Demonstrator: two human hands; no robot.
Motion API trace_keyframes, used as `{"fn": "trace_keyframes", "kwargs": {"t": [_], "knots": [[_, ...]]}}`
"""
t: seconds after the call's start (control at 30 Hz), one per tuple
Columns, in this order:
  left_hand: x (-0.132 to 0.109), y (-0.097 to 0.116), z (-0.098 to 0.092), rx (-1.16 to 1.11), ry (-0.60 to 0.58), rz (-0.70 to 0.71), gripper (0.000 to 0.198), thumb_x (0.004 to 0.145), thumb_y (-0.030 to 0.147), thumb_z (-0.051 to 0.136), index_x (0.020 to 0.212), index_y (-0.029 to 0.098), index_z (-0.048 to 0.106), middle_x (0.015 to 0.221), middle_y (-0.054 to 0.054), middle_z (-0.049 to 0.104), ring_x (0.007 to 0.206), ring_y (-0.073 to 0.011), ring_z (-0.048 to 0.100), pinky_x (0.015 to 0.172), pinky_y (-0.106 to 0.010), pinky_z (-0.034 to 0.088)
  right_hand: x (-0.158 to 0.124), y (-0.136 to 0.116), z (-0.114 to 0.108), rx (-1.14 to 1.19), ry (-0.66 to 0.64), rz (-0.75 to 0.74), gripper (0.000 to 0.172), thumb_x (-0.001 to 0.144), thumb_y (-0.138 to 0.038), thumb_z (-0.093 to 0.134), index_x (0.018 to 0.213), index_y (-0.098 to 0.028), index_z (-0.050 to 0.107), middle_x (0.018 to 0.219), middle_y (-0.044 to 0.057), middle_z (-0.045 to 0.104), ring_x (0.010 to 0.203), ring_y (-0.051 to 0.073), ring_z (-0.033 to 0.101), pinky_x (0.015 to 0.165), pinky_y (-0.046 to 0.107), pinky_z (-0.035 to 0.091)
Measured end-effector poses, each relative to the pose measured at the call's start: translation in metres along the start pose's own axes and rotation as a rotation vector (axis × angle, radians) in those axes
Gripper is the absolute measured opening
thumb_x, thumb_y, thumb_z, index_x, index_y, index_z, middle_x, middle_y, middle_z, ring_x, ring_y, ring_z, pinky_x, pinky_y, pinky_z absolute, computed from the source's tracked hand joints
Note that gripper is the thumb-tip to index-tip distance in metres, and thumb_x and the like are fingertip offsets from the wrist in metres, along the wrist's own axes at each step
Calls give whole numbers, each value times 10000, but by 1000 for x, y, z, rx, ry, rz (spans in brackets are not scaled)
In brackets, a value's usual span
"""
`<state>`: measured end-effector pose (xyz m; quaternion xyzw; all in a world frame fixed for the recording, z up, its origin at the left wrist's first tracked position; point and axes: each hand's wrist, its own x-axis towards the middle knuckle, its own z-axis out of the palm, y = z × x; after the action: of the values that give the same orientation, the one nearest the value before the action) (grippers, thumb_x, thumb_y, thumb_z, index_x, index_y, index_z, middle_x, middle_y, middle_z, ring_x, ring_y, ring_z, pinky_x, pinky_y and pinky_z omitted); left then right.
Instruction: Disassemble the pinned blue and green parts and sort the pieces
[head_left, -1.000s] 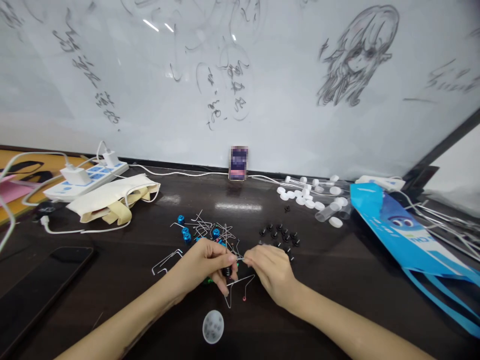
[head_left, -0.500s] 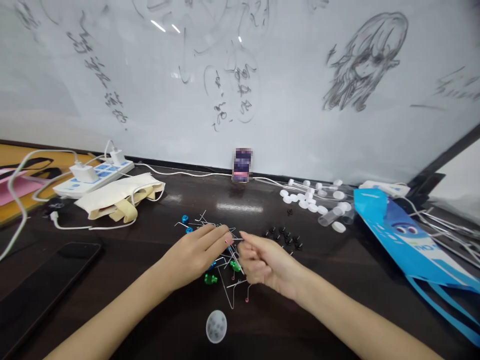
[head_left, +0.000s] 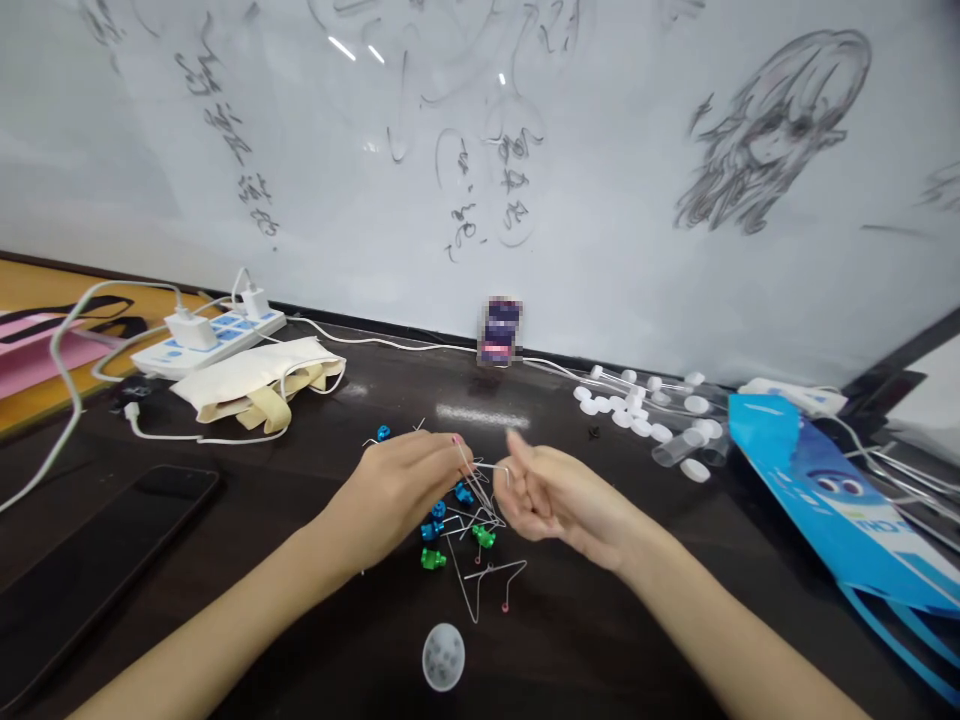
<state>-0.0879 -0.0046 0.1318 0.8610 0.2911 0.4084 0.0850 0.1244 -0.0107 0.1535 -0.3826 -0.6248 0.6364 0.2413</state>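
My left hand (head_left: 409,490) is closed, its fingertips pinching thin bent metal wires (head_left: 474,482), one with a pink ring at its end. A wire runs across to my right hand (head_left: 559,500). That hand has curled fingers around the wire's bent end, thumb raised. Below both hands lie blue metal parts (head_left: 464,493), green metal parts (head_left: 484,537) and more loose wires. One bent wire (head_left: 517,567) with a pink ring lies nearer to me. A small white translucent cup (head_left: 443,657) with dark spots stands in front.
White caps (head_left: 622,418) and clear tubes (head_left: 679,447) lie at the back right, near a blue bag (head_left: 840,480). A black phone (head_left: 112,580) lies at left. Behind are a cream pouch (head_left: 259,385), a power strip (head_left: 206,340) and a propped phone (head_left: 500,332).
The view has shifted slightly, moving the scene right. My right thumb has lifted away from the curled fingers. The small black parts beyond the right hand are now mostly hidden by it.
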Motion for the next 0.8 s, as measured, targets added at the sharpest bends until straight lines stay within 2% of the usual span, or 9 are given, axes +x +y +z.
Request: {"fn": "trace_keyframes", "kwargs": {"t": [0.07, 0.13, 0.23, 0.3, 0.43, 0.57, 0.67, 0.73, 0.8], "knots": [[-4, -1, 3, 153, 52, 201, 170, 907, 158, 479, 995, 154, 625, 1023, -92, 675, 885, -178, 622, 796, -314, 508, 1, 0, 3, 130, -30, 50, 448, 922, -523, 389, 648, -181, 479, 484, -72, 329, 412, 66, 186, 424, 227, 174], [-6, -2, 6, 171, 60, 239, 170, 897, 141, 487, 997, 148, 625, 1040, -104, 672, 889, -189, 618, 793, -327, 507, 3, 1, 7, 65, 26, -27, 383, 927, -468, 423, 701, -175, 523, 508, -80, 293, 435, 71, 175, 441, 227, 187], [-4, -2, 5, -107, -14, -74, 200, 923, 230, 462, 917, 155, 647, 900, -74, 700, 771, -162, 632, 746, -305, 515, 3, 3, 12, -400, 247, -319, 333, 961, -358, 396, 801, -173, 622, 590, -34, 398, 523, 101, 357, 520, 244, 300], [1, -3, 3, -469, -204, -385, 283, 931, 321, 444, 857, 146, 653, 804, -58, 701, 638, -126, 622, 663, -263, 523, 1, 4, 12, -829, 367, -546, 307, 968, -268, 381, 855, -178, 652, 698, 17, 513, 640, 138, 454, 606, 283, 347], [7, -2, -1, -892, -506, -671, 338, 901, 383, 486, 785, 116, 658, 792, -70, 702, 555, -102, 608, 565, -216, 503, -3, 1, 6, -1273, 327, -752, 270, 958, -326, 415, 1024, -177, 630, 788, 60, 605, 718, 182, 504, 684, 336, 368], [5, 3, 3, -383, -234, -424, 295, 917, 331, 474, 784, 150, 664, 655, -17, 665, 601, -117, 613, 613, -227, 495, -1, 1, -2, -618, 404, -375, 603, 938, -597, 186, 955, -167, 609, 657, 36, 592, 553, 135, 484, 541, 274, 369], [-3, 3, 9, -1, -14, -22, 219, 928, 230, 450, 924, 156, 657, 941, -77, 699, 813, -167, 636, 744, -291, 508, 3, 4, -7, -127, 92, 2, 744, 909, -638, 34, 633, -170, 543, 459, -5, 454, 389, 87, 327, 410, 238, 220], [-7, 1, 11, 96, 43, 150, 207, 917, 182, 454, 988, 143, 644, 1071, -118, 672, 916, -203, 624, 805, -336, 504, 4, 6, -7, -13, -21, 53, 632, 921, -626, 188, 588, -178, 483, 442, -49, 366, 382, 69, 228, 409, 231, 181], [-7, 0, 11, 46, 39, 88, 203, 914, 193, 463, 973, 146, 652, 1039, -112, 684, 895, -200, 631, 810, -341, 506, 5, 6, -5, -101, 37, -69, 505, 946, -529, 313, 639, -177, 506, 474, -67, 340, 406, 69, 215, 425, 223, 212]]}}
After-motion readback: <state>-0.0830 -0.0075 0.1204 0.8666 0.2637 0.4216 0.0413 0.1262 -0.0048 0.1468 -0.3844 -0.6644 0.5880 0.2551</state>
